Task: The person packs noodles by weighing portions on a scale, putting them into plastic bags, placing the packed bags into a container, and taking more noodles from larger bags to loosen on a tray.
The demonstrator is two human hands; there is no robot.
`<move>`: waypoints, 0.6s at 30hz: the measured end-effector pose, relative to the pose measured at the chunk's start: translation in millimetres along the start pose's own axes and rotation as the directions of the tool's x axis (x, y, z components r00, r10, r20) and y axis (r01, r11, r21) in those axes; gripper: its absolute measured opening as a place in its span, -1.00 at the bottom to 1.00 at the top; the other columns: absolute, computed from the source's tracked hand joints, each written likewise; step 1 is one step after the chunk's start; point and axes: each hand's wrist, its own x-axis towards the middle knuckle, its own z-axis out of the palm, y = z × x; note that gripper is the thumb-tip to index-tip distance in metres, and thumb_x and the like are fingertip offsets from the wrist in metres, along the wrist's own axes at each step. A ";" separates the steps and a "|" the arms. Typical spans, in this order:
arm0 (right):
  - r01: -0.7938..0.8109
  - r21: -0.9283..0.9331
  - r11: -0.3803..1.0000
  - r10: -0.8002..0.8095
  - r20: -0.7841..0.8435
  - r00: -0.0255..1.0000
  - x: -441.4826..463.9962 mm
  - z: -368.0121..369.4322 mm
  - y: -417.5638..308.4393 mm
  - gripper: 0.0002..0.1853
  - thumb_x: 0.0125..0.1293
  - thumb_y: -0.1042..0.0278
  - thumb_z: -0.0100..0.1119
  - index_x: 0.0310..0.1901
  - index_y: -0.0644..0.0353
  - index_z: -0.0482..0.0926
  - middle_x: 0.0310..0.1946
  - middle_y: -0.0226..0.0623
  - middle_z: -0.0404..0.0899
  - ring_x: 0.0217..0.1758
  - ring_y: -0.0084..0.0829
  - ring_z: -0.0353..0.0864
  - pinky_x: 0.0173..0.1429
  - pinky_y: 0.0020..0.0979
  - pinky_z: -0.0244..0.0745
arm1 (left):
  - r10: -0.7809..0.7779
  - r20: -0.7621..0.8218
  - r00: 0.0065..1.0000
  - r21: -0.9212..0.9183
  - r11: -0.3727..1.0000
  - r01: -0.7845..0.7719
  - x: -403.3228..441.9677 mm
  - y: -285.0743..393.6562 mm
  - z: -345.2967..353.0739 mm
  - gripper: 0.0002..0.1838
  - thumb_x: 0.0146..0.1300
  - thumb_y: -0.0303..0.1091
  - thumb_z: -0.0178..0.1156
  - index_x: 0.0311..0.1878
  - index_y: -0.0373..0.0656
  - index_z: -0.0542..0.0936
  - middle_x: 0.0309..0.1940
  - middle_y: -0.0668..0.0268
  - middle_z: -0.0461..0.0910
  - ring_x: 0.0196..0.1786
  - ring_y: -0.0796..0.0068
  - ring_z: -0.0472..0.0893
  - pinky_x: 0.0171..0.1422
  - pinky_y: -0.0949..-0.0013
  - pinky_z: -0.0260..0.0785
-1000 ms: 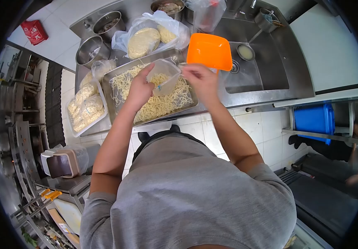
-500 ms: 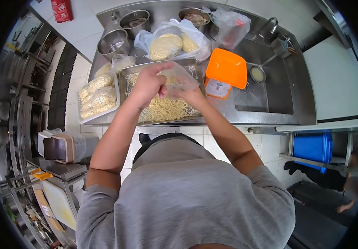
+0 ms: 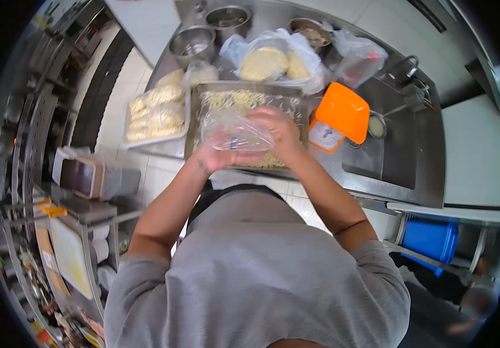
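A clear plastic bag (image 3: 235,132) is stretched between my two hands, above a metal tray (image 3: 190,136) of loose noodles (image 3: 232,100). My left hand (image 3: 222,158) lies beneath the bag, its fingers along the lower edge, holding it. Closed on the bag's right side is my right hand (image 3: 280,132), with its fingertips partly hidden. The bag and both hands cover much of the noodles. Left of the tray, a white plastic tub (image 3: 128,139) holds several bagged noodle portions (image 3: 160,113).
An orange basin (image 3: 342,110) tops a scale (image 3: 325,136) right of the tray. Beyond are a sink (image 3: 386,153) and a small bowl (image 3: 377,126). Behind the tray stand a bag of noodles (image 3: 264,64) and metal pots (image 3: 192,45). A person (image 3: 476,301) is at far right.
My right hand has drawn back to the bag's right side. My left hand has moved from pinching above to lying palm-up underneath. The view has turned, shifting the counter rightward.
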 end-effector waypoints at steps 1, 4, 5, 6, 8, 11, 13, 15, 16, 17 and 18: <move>-0.045 0.030 0.999 0.042 0.087 0.995 -0.2 3.8 -7.1 -0.76 -0.05 0.50 0.27 -0.26 0.24 0.62 -0.29 -0.16 0.61 -0.23 -0.17 0.60 -0.14 -0.36 0.48 | 0.074 0.011 0.997 0.018 0.997 -0.074 2.7 0.8 -7.6 -0.24 0.25 0.28 -0.06 0.25 -0.20 0.31 0.15 -0.01 0.40 0.15 -0.02 0.47 0.19 -0.24 0.33; -0.158 0.198 0.967 0.129 0.151 0.980 2.9 9.9 -17.3 -0.73 -0.06 0.51 0.26 -0.23 0.24 0.62 -0.23 -0.13 0.61 -0.20 -0.13 0.60 -0.10 -0.37 0.48 | -0.071 0.392 0.917 -0.373 0.899 0.229 18.6 20.5 -24.3 -0.29 0.23 0.31 -0.03 0.07 -0.22 0.49 -0.10 0.04 0.58 -0.05 0.07 0.60 0.08 -0.15 0.44; -0.202 0.263 0.943 0.169 0.141 0.975 2.0 9.2 -17.4 -0.72 -0.06 0.52 0.24 -0.22 0.24 0.62 -0.21 -0.12 0.61 -0.19 -0.12 0.60 -0.09 -0.38 0.48 | -0.119 0.426 0.897 -0.302 0.916 0.265 14.1 27.5 -7.1 -0.29 0.23 0.31 -0.03 0.06 -0.22 0.50 -0.11 0.05 0.59 -0.08 0.09 0.62 0.05 -0.10 0.47; -0.161 0.230 0.960 0.137 0.115 0.984 0.9 7.6 -14.0 -0.72 -0.05 0.53 0.24 -0.21 0.25 0.62 -0.24 -0.14 0.60 -0.21 -0.16 0.60 -0.11 -0.38 0.47 | -0.068 0.218 0.974 -0.113 0.989 0.094 -6.4 33.3 27.9 -0.29 0.20 0.33 0.00 -0.03 -0.23 0.56 -0.17 0.09 0.62 -0.15 0.19 0.65 -0.06 0.11 0.55; -0.073 0.152 0.986 0.065 0.055 0.996 2.3 3.2 -4.5 -0.72 -0.03 0.56 0.23 -0.19 0.26 0.62 -0.32 -0.18 0.59 -0.25 -0.26 0.60 -0.15 -0.39 0.46 | -0.161 0.111 0.981 0.026 0.987 0.159 2.9 37.9 12.0 -0.29 0.19 0.33 0.02 -0.05 -0.24 0.57 -0.17 0.13 0.63 -0.17 0.29 0.66 -0.10 0.21 0.57; -0.039 0.040 0.998 0.030 0.203 0.979 -0.1 -2.6 -5.4 -0.60 -0.15 0.59 0.18 -0.14 0.23 0.59 -0.16 -0.13 0.60 -0.09 -0.10 0.58 -0.02 -0.34 0.46 | -0.275 0.173 0.946 0.031 0.961 0.274 18.9 38.9 -23.3 -0.30 0.19 0.30 0.06 -0.05 -0.27 0.57 -0.16 0.15 0.63 -0.18 0.35 0.66 -0.12 0.24 0.58; 0.006 -0.011 1.000 -0.002 0.356 0.935 5.5 -0.9 -17.1 -0.61 -0.16 0.59 0.17 -0.16 0.23 0.57 -0.14 -0.16 0.59 -0.09 -0.09 0.57 -0.02 -0.30 0.46 | -0.402 0.264 0.877 0.022 0.911 0.411 20.7 40.9 -43.4 -0.34 0.22 0.24 0.06 -0.03 -0.28 0.55 -0.13 0.16 0.62 -0.17 0.37 0.66 -0.11 0.24 0.58; 0.034 -0.007 0.999 -0.028 0.421 0.907 10.9 6.0 -32.1 -0.64 -0.15 0.58 0.16 -0.18 0.23 0.56 -0.14 -0.18 0.58 -0.11 -0.08 0.55 -0.03 -0.28 0.46 | -0.569 0.323 0.756 0.068 0.811 0.582 19.4 41.7 -56.7 -0.41 0.29 0.14 0.04 0.00 -0.28 0.52 -0.08 0.19 0.60 -0.16 0.39 0.65 -0.09 0.26 0.58; 0.040 0.018 0.999 -0.044 0.406 0.913 14.0 12.0 -39.0 -0.66 -0.13 0.56 0.16 -0.20 0.23 0.55 -0.15 -0.19 0.57 -0.14 -0.08 0.54 -0.05 -0.27 0.46 | -0.362 0.374 0.854 0.327 0.913 0.244 18.8 38.5 -61.5 -0.48 0.32 0.06 0.03 0.01 -0.27 0.52 -0.07 0.19 0.60 -0.15 0.38 0.65 -0.08 0.26 0.58; 0.044 0.042 0.998 -0.057 0.390 0.919 15.6 17.1 -42.8 -0.68 -0.12 0.55 0.15 -0.21 0.23 0.55 -0.15 -0.20 0.57 -0.16 -0.07 0.53 -0.07 -0.25 0.46 | -0.153 0.477 0.865 0.522 0.842 -0.138 15.6 31.0 -66.2 -0.54 0.35 -0.02 0.01 0.02 -0.26 0.51 -0.06 0.20 0.60 -0.15 0.38 0.65 -0.07 0.27 0.58; -0.002 -0.029 1.000 0.012 0.334 0.942 14.5 22.2 -40.8 -0.70 -0.07 0.50 0.19 -0.20 0.25 0.55 -0.20 -0.18 0.57 -0.20 -0.11 0.55 -0.11 -0.28 0.46 | -0.040 0.464 0.885 0.495 0.840 -0.221 12.9 25.6 -71.0 -0.59 0.36 -0.09 0.00 0.03 -0.25 0.51 -0.06 0.21 0.59 -0.14 0.38 0.65 -0.05 0.27 0.57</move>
